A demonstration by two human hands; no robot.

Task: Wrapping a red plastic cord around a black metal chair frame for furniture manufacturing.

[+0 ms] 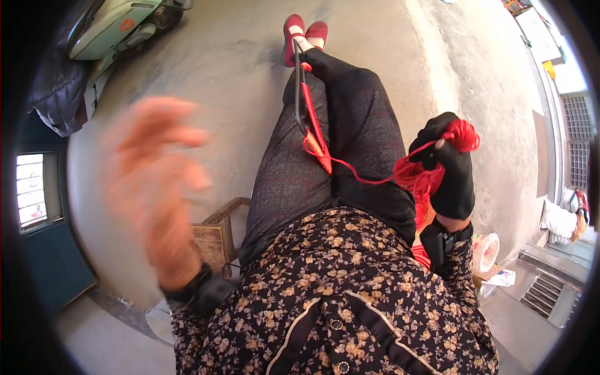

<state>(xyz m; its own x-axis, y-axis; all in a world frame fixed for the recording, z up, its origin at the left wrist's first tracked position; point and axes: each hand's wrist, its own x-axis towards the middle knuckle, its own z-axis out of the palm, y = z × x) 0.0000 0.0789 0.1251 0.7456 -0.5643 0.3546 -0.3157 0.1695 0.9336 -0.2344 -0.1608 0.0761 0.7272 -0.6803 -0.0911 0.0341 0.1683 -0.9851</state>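
Note:
My right hand (447, 169), in a black glove, is closed around a bundle of red cord (462, 135); loops of it hang below the fingers. From there a single strand runs left to a dark, narrow metal frame (298, 94) lying along my thighs. Red cord is wound tightly around the frame's near end (317, 150), and a red strip follows one of its sides. My bare left hand (159, 156) is raised at the left, smeared by motion, fingers apart and curved, with nothing seen in it. It touches neither the frame nor the cord.
I am seated with legs stretched over the concrete floor (237, 56). A wooden stool (212, 244) stands by my left hip. A scooter (115, 31) is at the far left. Beside my right forearm is a whitish roll (485, 251), with more red cord (421, 255) near my hip.

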